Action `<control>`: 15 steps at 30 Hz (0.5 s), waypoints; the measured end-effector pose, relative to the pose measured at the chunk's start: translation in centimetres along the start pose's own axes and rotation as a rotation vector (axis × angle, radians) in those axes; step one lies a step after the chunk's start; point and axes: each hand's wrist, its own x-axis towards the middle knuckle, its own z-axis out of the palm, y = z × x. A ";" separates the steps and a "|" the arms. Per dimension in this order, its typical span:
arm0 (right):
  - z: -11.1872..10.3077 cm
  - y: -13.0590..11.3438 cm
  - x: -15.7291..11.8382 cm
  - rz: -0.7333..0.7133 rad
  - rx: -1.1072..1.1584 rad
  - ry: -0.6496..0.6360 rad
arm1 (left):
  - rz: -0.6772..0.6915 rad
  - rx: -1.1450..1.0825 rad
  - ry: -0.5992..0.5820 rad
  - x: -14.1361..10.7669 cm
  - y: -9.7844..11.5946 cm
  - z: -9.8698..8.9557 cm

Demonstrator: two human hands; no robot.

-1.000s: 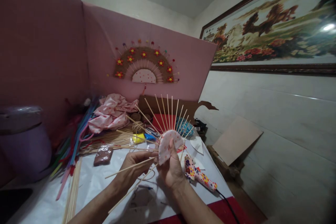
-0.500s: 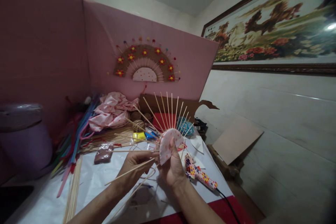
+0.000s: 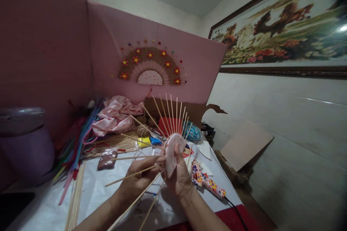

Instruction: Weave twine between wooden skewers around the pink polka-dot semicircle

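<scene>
White half-disc (image 3: 171,156) and edge sticks (image 3: 119,181) in pinch of both hands (image 3: 139,178) (image 3: 180,177), open tabletop (image 3: 94,191) leftward.

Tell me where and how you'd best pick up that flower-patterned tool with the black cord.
Probably by the tool's straight, narrow part, beside the cord. I'd come from above and close across its width: the tool lies on its side, and that part sticks out from the bulkier end.
</scene>
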 end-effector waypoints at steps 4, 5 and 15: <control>0.0 -0.1 0.1 0.004 0.008 0.009 | 0.071 0.122 -0.068 -0.4 0.5 -0.1; 0.0 -0.1 0.1 0.003 0.007 0.002 | 0.096 0.162 -0.071 -0.5 0.6 0.0; -0.2 -0.3 0.0 -0.008 -0.056 -0.033 | 0.090 0.143 -0.010 -1.0 0.5 0.3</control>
